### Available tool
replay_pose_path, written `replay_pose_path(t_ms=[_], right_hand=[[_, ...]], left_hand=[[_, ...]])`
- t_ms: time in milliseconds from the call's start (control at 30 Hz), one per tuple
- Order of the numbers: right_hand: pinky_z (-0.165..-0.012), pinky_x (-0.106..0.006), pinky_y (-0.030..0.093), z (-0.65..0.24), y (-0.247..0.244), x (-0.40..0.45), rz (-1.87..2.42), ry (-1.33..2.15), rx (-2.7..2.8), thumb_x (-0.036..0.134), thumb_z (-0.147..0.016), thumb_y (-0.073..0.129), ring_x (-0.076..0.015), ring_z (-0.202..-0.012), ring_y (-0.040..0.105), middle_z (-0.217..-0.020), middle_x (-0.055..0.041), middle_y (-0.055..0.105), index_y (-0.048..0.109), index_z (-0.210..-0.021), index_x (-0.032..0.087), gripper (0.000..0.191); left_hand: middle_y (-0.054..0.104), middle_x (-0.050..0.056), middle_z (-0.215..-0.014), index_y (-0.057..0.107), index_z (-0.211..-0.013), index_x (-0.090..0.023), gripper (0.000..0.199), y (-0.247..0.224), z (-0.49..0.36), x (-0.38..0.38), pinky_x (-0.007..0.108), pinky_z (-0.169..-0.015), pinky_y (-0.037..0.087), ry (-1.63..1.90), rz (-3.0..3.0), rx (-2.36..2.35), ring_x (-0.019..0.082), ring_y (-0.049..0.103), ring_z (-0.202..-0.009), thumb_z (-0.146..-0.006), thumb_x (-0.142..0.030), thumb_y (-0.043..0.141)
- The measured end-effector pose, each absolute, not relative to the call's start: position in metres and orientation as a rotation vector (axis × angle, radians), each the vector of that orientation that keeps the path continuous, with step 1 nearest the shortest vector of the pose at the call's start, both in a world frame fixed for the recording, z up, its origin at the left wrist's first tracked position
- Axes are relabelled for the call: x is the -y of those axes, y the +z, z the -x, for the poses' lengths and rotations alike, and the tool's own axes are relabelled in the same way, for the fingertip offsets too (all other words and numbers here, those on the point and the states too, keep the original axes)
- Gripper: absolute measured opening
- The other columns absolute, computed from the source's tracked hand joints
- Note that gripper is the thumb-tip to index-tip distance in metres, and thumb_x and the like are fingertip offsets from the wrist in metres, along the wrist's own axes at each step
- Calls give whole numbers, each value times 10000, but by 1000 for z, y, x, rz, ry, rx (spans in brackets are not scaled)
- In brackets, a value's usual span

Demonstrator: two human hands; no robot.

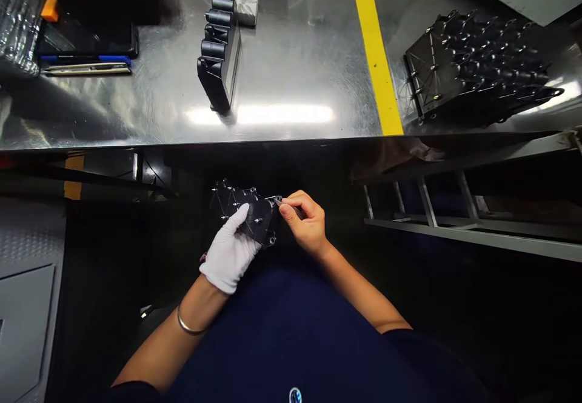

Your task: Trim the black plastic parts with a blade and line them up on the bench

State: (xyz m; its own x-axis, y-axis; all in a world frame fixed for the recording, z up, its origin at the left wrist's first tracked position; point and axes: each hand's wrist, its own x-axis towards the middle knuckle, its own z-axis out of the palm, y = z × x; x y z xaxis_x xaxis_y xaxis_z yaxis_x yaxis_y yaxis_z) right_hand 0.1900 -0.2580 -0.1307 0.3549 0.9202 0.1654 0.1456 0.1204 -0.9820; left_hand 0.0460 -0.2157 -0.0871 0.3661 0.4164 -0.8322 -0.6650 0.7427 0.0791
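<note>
My left hand (pixel 231 251), in a white glove, grips a black moulded plastic part (pixel 257 220) with metal inserts in its corners. The part is held in front of my body, below the edge of the bench. Bare, my right hand (pixel 307 221) pinches a thin, dark, pointed tool (pixel 297 210) at the part's upper right corner, by a round hole. Its tip reaches that corner; most of the tool is covered by my fingers, so its exact kind does not show.
On the steel bench (pixel 291 76) stands another black part (pixel 220 51) beside a crumpled white block (pixel 243 3). Right of a yellow stripe (pixel 375 51) sit several stacked black parts (pixel 482 69). Pens (pixel 86 63) lie at left. A metal rack (pixel 454 227) is below right.
</note>
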Motion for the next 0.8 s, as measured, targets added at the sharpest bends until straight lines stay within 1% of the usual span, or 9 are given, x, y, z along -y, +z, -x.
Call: replay_pose_path(t_ms=[67,167,267,333,467,600,700,800], right_hand=[[-560,-263,440,-192,-134,256,1364,723,1088,327,-813,657,-120,-630,549,-720,-10,612,672,-784,208,123],[-580,-272,458,-199,-139,252,1408,713,1000,352,-809,657,-127,-641,565,-711,-12,621,670,-756,206,156],[-596,-266,468,-205,-138,253,1387,727,920,330,-816,655,-119,-635,570,-684,-2,612,661,-715,201,164],[-580,-257,465,-206,-132,256,1323,779,976,299,-821,655,-116,-632,574,-690,-3,614,671,-734,202,131],[-548,-251,457,-203,-117,263,1207,829,1117,248,-827,649,-114,-625,578,-726,-16,629,691,-797,207,66],[-498,-239,431,-202,-112,262,1230,802,1169,252,-827,647,-106,-590,558,-719,-20,629,691,-790,202,76],[-505,-238,440,-204,-116,260,1282,778,1195,265,-826,648,-108,-594,565,-712,-20,635,690,-782,196,91],[-538,-243,462,-209,-116,260,1330,764,1238,265,-833,640,-115,-609,583,-700,-22,643,679,-758,188,115]], left_hand=[[750,110,-932,654,-1021,-78,216,-86,-45,216,284,-728,619,692,284,-968,184,729,-812,-927,-139,468],[753,95,-877,669,-1007,-83,230,-82,-42,217,273,-693,624,654,311,-992,175,730,-769,-929,-135,459],[755,86,-883,666,-1059,-95,246,-77,-40,220,266,-735,619,658,322,-1022,170,730,-803,-920,-102,463],[755,92,-905,660,-1077,-93,252,-77,-40,220,268,-753,617,670,307,-1015,172,730,-819,-920,-98,463],[755,90,-886,654,-1066,-81,250,-82,-41,217,252,-738,616,681,313,-1002,162,731,-787,-935,-120,444],[755,89,-885,663,-1026,-88,236,-87,-41,215,254,-744,613,675,293,-1000,159,729,-790,-929,-110,449],[759,84,-877,686,-962,-93,200,-87,-35,218,246,-728,609,635,206,-1039,159,727,-768,-893,-95,498],[758,62,-797,716,-889,-115,138,-86,-26,223,264,-711,605,548,-7,-1015,181,722,-718,-781,-82,636]])
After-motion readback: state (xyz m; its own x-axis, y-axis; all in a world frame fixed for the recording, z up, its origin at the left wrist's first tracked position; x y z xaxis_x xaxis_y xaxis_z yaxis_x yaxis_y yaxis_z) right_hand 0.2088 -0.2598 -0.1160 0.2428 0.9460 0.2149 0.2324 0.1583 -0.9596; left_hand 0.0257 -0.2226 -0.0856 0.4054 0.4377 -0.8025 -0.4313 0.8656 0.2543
